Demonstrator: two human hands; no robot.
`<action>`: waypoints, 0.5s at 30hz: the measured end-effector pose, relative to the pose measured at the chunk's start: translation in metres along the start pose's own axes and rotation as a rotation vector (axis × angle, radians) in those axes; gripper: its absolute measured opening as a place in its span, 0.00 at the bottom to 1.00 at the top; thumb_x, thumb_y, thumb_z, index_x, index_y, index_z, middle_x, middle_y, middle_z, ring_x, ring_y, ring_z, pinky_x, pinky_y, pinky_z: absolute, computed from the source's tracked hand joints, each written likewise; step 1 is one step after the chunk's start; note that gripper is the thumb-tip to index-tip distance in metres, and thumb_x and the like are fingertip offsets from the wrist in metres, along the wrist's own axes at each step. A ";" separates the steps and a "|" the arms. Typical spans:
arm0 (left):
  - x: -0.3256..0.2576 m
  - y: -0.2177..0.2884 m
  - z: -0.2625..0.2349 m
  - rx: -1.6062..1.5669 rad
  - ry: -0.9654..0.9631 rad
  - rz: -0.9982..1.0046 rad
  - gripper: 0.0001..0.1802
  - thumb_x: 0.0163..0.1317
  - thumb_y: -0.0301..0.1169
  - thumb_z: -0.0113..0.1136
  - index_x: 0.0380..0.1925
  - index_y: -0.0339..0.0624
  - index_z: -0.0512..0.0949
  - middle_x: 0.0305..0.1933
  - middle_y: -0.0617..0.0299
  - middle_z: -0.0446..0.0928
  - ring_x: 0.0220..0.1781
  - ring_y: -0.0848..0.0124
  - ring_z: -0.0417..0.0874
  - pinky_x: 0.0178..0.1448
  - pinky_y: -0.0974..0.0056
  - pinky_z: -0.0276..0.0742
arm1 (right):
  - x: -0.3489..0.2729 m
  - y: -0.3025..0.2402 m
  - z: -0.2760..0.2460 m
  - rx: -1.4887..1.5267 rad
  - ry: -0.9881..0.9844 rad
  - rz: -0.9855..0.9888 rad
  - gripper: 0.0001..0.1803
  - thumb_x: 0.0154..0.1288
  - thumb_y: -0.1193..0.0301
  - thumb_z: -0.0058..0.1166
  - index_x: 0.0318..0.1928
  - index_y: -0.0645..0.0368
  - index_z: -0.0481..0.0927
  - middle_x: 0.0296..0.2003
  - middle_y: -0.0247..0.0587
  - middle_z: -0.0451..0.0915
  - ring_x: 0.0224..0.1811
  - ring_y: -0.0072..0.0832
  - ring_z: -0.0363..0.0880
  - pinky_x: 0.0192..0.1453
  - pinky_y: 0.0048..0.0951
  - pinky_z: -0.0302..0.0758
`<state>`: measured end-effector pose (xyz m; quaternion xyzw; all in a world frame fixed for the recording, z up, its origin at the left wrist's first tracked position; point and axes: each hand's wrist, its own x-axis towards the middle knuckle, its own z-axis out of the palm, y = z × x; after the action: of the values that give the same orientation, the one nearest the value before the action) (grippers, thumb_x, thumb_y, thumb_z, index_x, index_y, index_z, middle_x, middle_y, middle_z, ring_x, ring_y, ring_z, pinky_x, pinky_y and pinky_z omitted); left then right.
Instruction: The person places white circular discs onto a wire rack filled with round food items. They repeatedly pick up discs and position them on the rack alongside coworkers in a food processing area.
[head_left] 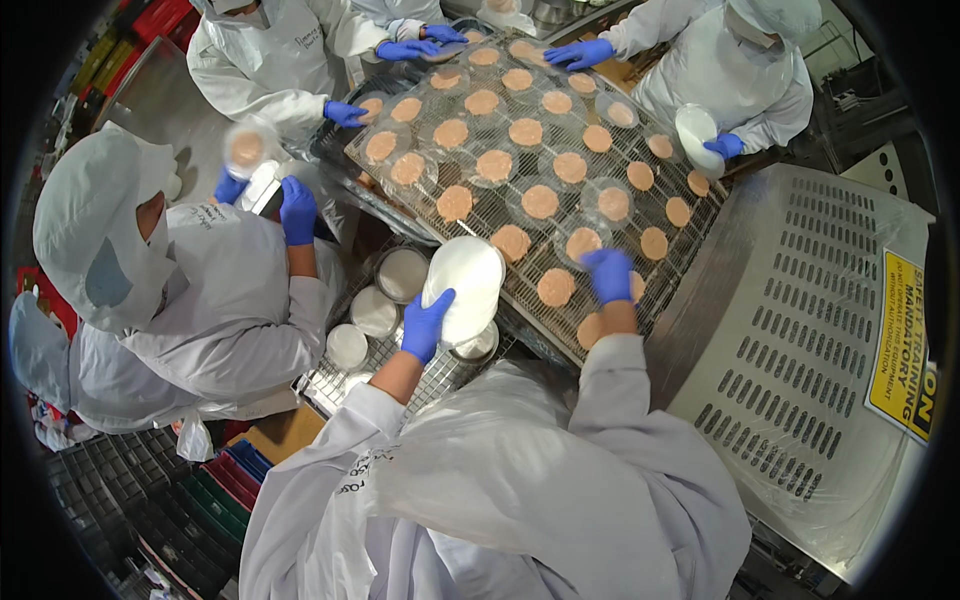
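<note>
My left hand (428,325), in a blue glove, grips a stack of round white discs (465,285) held upright over a small wire rack (345,385). In its own blue glove, my right hand (608,274) reaches onto the wire mesh conveyor belt (520,215), fingers down on the mesh near a round tan patty (556,287). Several more patties (540,201) lie in rows along the belt, some under clear round covers.
Three people in white coats and blue gloves work around the belt: one at my left holding a patty (246,148), two at the far end. Stacks of round discs (402,274) sit on the small rack. A perforated steel machine cover (800,330) lies to the right. Coloured crates (215,490) stand lower left.
</note>
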<state>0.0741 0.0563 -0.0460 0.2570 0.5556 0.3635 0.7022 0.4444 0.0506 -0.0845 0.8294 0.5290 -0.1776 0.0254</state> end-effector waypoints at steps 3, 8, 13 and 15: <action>-0.005 0.010 0.012 0.044 -0.029 -0.026 0.25 0.56 0.31 0.63 0.51 0.29 0.70 0.46 0.52 0.77 0.44 0.67 0.80 0.47 0.65 0.77 | 0.033 0.057 -0.011 0.060 0.127 0.256 0.23 0.58 0.74 0.44 0.57 0.53 0.71 0.54 0.53 0.70 0.60 0.44 0.66 0.62 0.39 0.64; -0.021 0.009 -0.001 0.049 -0.044 0.006 0.25 0.56 0.31 0.63 0.51 0.29 0.71 0.45 0.52 0.78 0.43 0.67 0.81 0.46 0.65 0.78 | 0.076 -0.002 -0.045 -0.039 0.795 -0.202 0.20 0.58 0.76 0.44 0.52 0.53 0.76 0.55 0.51 0.70 0.61 0.43 0.64 0.62 0.38 0.64; -0.018 0.010 -0.014 0.038 -0.021 0.016 0.24 0.56 0.31 0.64 0.50 0.30 0.72 0.45 0.53 0.78 0.42 0.68 0.81 0.46 0.65 0.77 | 0.059 -0.051 -0.026 0.395 0.355 -0.148 0.19 0.58 0.77 0.44 0.51 0.54 0.76 0.47 0.51 0.75 0.53 0.44 0.72 0.58 0.39 0.68; -0.019 0.013 -0.020 0.002 -0.019 0.011 0.24 0.56 0.31 0.64 0.50 0.30 0.72 0.45 0.53 0.78 0.42 0.68 0.81 0.46 0.65 0.77 | 0.007 -0.096 -0.045 0.524 0.240 -0.246 0.18 0.60 0.75 0.44 0.51 0.55 0.76 0.42 0.52 0.78 0.48 0.44 0.75 0.53 0.40 0.71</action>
<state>0.0494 0.0479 -0.0301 0.2640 0.5477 0.3643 0.7054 0.3741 0.1093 -0.0305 0.7526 0.5607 -0.2104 -0.2738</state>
